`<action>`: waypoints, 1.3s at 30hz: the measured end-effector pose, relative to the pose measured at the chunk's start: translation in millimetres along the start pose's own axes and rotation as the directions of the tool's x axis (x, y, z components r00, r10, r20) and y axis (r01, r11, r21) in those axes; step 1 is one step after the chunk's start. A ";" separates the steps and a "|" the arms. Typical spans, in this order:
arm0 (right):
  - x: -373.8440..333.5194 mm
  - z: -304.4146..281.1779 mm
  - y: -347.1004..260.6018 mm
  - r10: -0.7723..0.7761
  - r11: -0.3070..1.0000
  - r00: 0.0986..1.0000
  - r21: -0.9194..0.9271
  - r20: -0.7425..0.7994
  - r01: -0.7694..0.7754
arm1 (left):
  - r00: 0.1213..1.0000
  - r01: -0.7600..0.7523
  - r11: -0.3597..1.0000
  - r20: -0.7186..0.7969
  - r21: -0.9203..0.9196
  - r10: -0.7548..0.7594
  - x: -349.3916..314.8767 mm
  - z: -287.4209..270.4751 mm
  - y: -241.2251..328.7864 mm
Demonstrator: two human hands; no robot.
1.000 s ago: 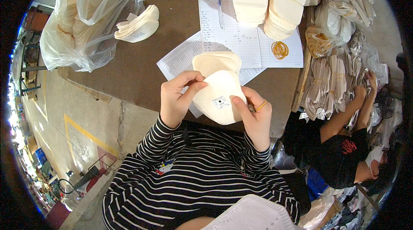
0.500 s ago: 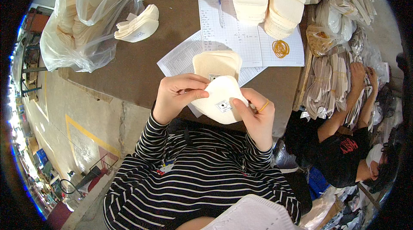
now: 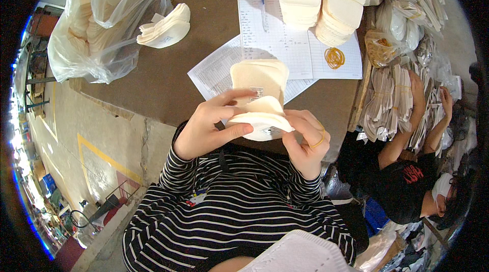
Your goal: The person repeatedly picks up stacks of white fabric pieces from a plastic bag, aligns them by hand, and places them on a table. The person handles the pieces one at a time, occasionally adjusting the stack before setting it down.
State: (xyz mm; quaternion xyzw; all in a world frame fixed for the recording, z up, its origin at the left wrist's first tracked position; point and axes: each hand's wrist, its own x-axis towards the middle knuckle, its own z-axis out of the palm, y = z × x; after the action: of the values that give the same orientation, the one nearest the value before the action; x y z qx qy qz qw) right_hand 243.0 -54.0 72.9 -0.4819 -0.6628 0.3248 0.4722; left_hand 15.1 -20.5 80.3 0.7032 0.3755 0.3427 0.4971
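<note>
The right hand (image 3: 311, 142) pinches curved, rounded cream felt-like sheets (image 3: 261, 120); the left hand (image 3: 206, 127), fingers parted, thumbs them, angled inward.

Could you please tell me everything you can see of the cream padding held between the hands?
The cream padding looks soft and felt-like, with rounded edges and seemingly more than one layer; the exact count cannot be told. It is bent, and a small dark-on-white printed mark shows toward its lower right. The left hand holds its left side, thumb on the near face; the right hand grips its right end. It appears over the brown table's near part.
</note>
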 end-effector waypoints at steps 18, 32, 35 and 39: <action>-14.7 9.4 9.3 0.180 0.980 0.981 -0.075 -0.076 -0.186 | 0.980 0.128 0.992 -0.153 -0.020 -0.130 -0.1 23.0 11.3; -15.2 14.8 0.6 0.365 0.861 0.922 0.330 0.129 -0.387 | 0.906 -0.020 0.923 -0.397 -0.383 -0.145 -5.7 27.0 -14.3; -8.1 27.1 -0.7 0.486 0.699 0.871 0.564 0.076 -0.440 | 0.848 0.179 0.891 -0.394 -0.417 -0.354 -15.3 13.7 -32.0; 3.9 51.8 22.6 0.493 0.802 0.870 0.382 0.009 -0.459 | 0.752 0.281 0.745 -0.343 -0.605 -0.562 -21.1 27.1 -45.2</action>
State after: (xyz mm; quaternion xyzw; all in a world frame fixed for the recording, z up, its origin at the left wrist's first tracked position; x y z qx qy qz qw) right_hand 201.5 -41.7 36.4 -0.5487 -0.4245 0.5302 0.4874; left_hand 19.6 -40.7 27.5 0.3191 0.5403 0.4752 0.6168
